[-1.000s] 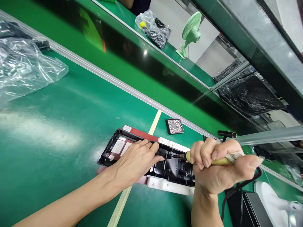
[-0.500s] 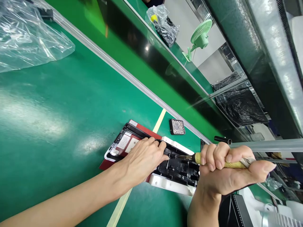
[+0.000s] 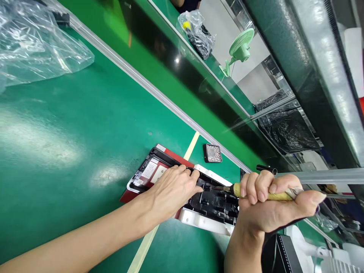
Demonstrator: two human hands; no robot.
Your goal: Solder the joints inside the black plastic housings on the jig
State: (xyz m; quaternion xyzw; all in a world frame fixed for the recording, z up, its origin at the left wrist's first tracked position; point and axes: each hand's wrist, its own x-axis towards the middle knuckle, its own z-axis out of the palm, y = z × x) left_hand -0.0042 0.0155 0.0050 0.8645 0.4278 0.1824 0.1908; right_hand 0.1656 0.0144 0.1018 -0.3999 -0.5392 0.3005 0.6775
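Note:
Across the middle of a black plastic housing [image 3: 212,204] lies my left hand [image 3: 178,185], its fingers bent over the upper edge and gripping it, thumb near the tool tip. In my right hand [image 3: 265,197], closed in a fist, is a screwdriver with a yellow handle [image 3: 236,189]. Its metal shaft points left into the housing, where the very tip is hard to make out. White blocks [image 3: 207,222] flank the housing's right part. Under its left end shows a red board [image 3: 127,196], with white labels [image 3: 148,170] inside the frame.
A small black tray of screws [image 3: 213,153] sits above the housing, by the metal rail [image 3: 136,72]. Clear plastic bags [image 3: 42,49] lie at upper left on the green table [image 3: 71,125]. A black tube [image 3: 266,169] is near my right hand. A green fan [image 3: 240,45] stands farther back.
My right hand has shifted very slightly left, with the screwdriver still in the housing. The left hand stays in place. The camera view has moved a little.

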